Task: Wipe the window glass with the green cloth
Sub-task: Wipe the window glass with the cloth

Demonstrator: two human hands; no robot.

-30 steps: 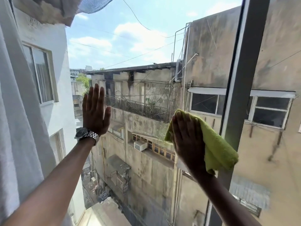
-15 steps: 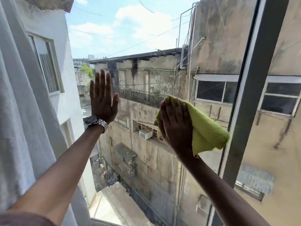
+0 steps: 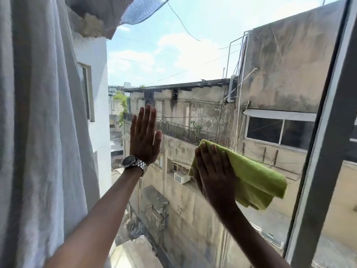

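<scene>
The window glass [image 3: 193, 64] fills the middle of the head view, with weathered buildings behind it. My right hand [image 3: 214, 171] lies flat on the green cloth [image 3: 257, 180] and presses it against the pane at the lower right. The cloth's loose end hangs out to the right of my palm, near the frame. My left hand [image 3: 144, 136], with a metal wristwatch [image 3: 133, 164] on its wrist, is spread flat on the glass to the left of the cloth and holds nothing.
A white curtain [image 3: 38, 132] hangs down the left side, close to my left arm. A grey window frame post [image 3: 326, 151] slants down the right edge, just beyond the cloth. A further pane lies right of the post.
My right hand slid the cloth left along the glass, away from the frame post, then back towards it. My left hand stayed flat on the pane. The view shifted up and right.
</scene>
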